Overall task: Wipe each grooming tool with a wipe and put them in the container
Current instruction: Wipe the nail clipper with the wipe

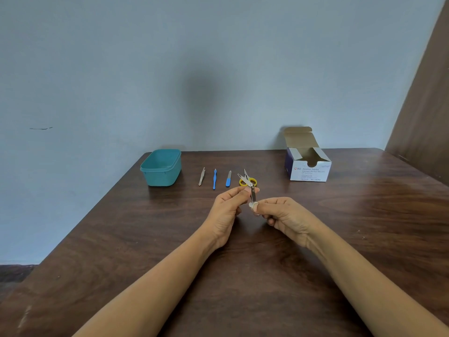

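My left hand (229, 207) pinches a metal nail clipper (251, 190) with its lever swung open, held above the table's middle. My right hand (281, 215) pinches a small white wipe (252, 205) against the clipper's lower end. Behind the hands lie metal tweezers (201, 176), a slim blue tool (214, 179), a blue-handled nail file (228, 179) and small scissors with yellow handles (252, 182), partly hidden by the clipper. The teal container (161, 167) stands open at the back left.
An open white box of alcohol swabs (308, 164) stands at the back right on the dark wooden table (243, 276). A blue-grey wall runs along the table's far edge, and a brown panel rises at the right.
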